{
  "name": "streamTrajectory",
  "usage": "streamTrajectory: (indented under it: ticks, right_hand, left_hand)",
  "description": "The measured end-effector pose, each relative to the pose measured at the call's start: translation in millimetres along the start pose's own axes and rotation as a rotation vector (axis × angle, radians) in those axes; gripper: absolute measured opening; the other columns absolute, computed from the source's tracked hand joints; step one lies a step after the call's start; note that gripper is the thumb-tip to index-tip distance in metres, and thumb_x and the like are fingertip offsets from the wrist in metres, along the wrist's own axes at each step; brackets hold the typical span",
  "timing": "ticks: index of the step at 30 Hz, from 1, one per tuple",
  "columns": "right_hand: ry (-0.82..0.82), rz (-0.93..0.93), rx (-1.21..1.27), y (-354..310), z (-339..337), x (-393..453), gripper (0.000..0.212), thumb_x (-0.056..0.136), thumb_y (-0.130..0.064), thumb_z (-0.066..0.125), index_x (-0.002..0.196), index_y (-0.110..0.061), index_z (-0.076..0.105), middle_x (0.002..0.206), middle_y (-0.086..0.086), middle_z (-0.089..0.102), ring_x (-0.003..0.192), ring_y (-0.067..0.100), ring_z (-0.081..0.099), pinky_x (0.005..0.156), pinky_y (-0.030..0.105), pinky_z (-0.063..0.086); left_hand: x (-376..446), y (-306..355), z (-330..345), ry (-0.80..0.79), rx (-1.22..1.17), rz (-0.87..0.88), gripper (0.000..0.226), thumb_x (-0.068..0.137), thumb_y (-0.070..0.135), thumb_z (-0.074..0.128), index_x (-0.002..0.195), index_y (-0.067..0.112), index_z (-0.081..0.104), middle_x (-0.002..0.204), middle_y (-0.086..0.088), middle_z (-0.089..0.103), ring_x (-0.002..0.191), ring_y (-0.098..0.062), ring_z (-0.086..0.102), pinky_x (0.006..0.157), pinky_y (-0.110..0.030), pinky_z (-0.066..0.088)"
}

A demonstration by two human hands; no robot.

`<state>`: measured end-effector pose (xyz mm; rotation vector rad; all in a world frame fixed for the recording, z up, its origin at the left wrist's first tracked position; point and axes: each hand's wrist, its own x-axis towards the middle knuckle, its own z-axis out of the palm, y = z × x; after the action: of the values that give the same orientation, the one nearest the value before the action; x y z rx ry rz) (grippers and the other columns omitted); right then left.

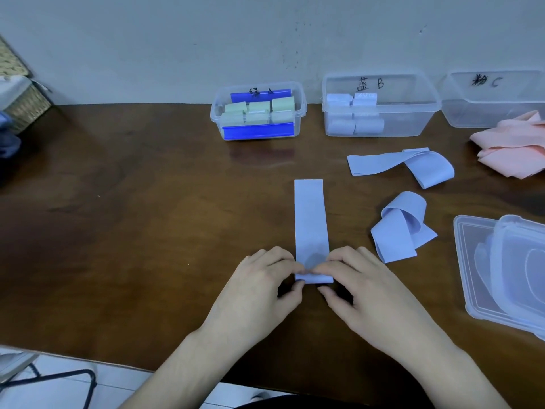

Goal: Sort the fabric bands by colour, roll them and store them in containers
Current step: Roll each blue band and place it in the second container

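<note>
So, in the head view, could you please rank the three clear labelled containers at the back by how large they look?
1. Container B, with the blue rolls, looks largest.
2. Container A, with the green rolls, looks clearly smaller.
Container C is cut off by the right edge, so I can't rank it; what shows looks similar to B.

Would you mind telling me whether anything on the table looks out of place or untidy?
Mostly the pink fabric: it lies crumpled in a heap on the table in front of container C, not rolled. Two blue bands lie loosely looped nearby.
</note>
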<state>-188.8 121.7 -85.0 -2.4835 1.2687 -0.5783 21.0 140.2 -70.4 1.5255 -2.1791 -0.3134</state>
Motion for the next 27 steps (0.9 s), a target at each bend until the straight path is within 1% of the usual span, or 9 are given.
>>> streamTrajectory:
  ticks: [3,6,10,13,17,20,22,25,27]
  right_hand:
    - [0.007,0.001,0.002,2.9,3.2,1.4,0.026,0.086,-0.02,0.076,0.11,-0.026,0.069,0.105,-0.014,0.057,0.086,0.009,0.052,0.069,0.019,0.048]
    - [0.004,-0.013,-0.007,4.8,1.0,5.4,0.024,0.088,-0.022,0.073,0.112,-0.026,0.07,0.105,-0.014,0.058,0.089,0.01,0.052,0.071,0.023,0.05]
    - [0.004,-0.033,-0.035,6.9,-3.0,9.5,0.023,0.09,-0.024,0.071,0.113,-0.026,0.072,0.104,-0.014,0.057,0.089,0.01,0.051,0.071,0.027,0.051]
    - [0.0,-0.021,-0.055,7.8,-2.9,12.0,0.024,0.092,-0.027,0.069,0.115,-0.026,0.072,0.105,-0.013,0.058,0.09,0.01,0.05,0.07,0.027,0.051]
    - [0.013,-0.02,-0.071,7.8,-6.1,13.3,0.026,0.092,-0.032,0.062,0.117,-0.028,0.068,0.107,-0.013,0.055,0.09,0.011,0.05,0.071,0.028,0.052]
    - [-0.016,0.002,-0.05,7.7,-8.8,14.1,0.022,0.091,-0.033,0.062,0.113,-0.031,0.064,0.109,-0.016,0.054,0.09,0.01,0.05,0.073,0.026,0.05]
    - [-0.042,0.025,-0.037,8.3,-7.9,16.2,0.022,0.091,-0.03,0.065,0.113,-0.03,0.064,0.11,-0.017,0.055,0.091,0.009,0.049,0.076,0.021,0.046]
    - [-0.063,0.046,-0.006,8.5,-6.8,21.6,0.02,0.094,-0.028,0.064,0.115,-0.029,0.064,0.111,-0.016,0.056,0.092,0.006,0.046,0.075,0.014,0.037]
    - [-0.084,0.044,-0.014,7.6,-8.1,22.9,0.02,0.097,-0.029,0.061,0.116,-0.028,0.063,0.113,-0.015,0.057,0.094,0.006,0.047,0.078,0.015,0.037]
  left_hand:
    - [-1.2,0.3,0.1,0.003,0.005,-0.005,0.022,0.087,0.029,0.063,0.105,0.022,0.074,0.101,0.012,0.062,0.081,-0.003,0.051,0.073,-0.016,0.041]
    - [-1.1,1.4,-1.7,0.026,0.005,0.023,0.023,0.091,0.033,0.058,0.106,0.024,0.072,0.103,0.013,0.06,0.083,-0.002,0.051,0.073,-0.014,0.036]
    - [0.4,0.0,-2.2,0.033,0.049,0.083,0.019,0.089,0.03,0.061,0.104,0.025,0.072,0.105,0.014,0.063,0.084,-0.004,0.056,0.072,-0.019,0.042]
    - [3.9,-2.6,-0.5,0.036,0.054,0.074,0.017,0.088,0.027,0.065,0.103,0.026,0.072,0.104,0.016,0.064,0.083,-0.004,0.057,0.07,-0.023,0.047]
    - [8.0,-3.7,-1.9,0.023,0.041,0.052,0.02,0.086,0.022,0.072,0.106,0.025,0.073,0.104,0.015,0.066,0.083,-0.003,0.056,0.071,-0.023,0.049]
    - [10.0,-4.6,-3.4,-0.011,0.045,0.035,0.022,0.088,0.024,0.071,0.11,0.025,0.072,0.106,0.015,0.066,0.083,-0.003,0.056,0.073,-0.02,0.046]
    - [12.5,-5.3,-3.0,-0.029,0.061,0.037,0.025,0.085,0.025,0.073,0.11,0.025,0.072,0.106,0.014,0.066,0.081,-0.003,0.057,0.072,-0.02,0.043]
    - [19.1,-4.9,-2.9,-0.043,0.071,0.042,0.023,0.083,0.023,0.075,0.106,0.023,0.073,0.103,0.011,0.065,0.078,-0.007,0.06,0.069,-0.024,0.046]
    - [22.0,-4.0,-4.3,-0.045,0.072,0.053,0.022,0.082,0.021,0.076,0.105,0.021,0.074,0.101,0.009,0.064,0.078,-0.009,0.061,0.067,-0.026,0.048]
